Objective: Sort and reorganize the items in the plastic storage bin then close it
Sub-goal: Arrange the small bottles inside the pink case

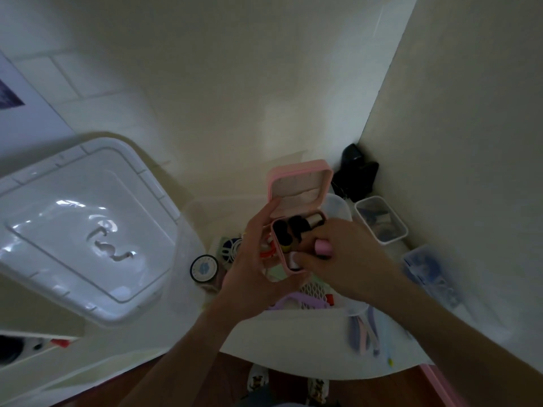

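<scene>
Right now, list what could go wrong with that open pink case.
1. The left hand holds the pink case in the air over the bin with its lid open; a tilt could spill the small items inside.
2. The right hand works at the case while holding a pink cylinder in its grip; it could slip out.
3. The bin lid lies apart to the left, so closing waits.

A single head-worn camera looks steeply down, close over the white table point(293, 348).
</scene>
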### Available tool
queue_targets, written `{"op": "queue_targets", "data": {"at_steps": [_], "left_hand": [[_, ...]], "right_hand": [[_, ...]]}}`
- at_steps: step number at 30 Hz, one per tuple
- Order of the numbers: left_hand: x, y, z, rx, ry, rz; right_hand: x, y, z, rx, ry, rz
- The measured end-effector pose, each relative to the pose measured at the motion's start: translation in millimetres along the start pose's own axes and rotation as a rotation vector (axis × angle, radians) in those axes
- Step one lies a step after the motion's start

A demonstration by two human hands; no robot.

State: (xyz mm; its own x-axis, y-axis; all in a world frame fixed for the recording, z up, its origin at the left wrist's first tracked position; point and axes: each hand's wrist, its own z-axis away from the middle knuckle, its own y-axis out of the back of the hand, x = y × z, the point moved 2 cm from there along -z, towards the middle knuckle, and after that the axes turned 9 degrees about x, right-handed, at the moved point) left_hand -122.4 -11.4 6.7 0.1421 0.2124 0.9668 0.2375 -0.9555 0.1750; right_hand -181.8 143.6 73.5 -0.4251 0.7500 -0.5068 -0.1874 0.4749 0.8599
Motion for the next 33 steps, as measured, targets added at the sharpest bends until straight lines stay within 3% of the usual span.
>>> {"op": "queue_targets", "data": {"at_steps": [4,11,18,22,28,33], "left_hand": [[-2,1,1,-0.004,0.023,-0.021],[-1,2,5,-0.006,0.001,-0.023],[3,7,8,-0.015,-0.035,0.006],[5,6,9,-0.027,-0.03,0.01],[8,5,11,-0.043,-0.029,0.013],[8,7,14,-0.062,-0.006,0.002]], "right_hand": [[-9,0,5,0.058,0.043,-0.065],[-8,4,8,-0.025,0.06,-0.15],[7,28,10,0.04,-0.039,-0.371],[4,30,12,-0.036,0.079,-0.062],[1,25,11,0.072,0.136,0.016],[-11,18,12,0.028,0.148,-0.002]]}}
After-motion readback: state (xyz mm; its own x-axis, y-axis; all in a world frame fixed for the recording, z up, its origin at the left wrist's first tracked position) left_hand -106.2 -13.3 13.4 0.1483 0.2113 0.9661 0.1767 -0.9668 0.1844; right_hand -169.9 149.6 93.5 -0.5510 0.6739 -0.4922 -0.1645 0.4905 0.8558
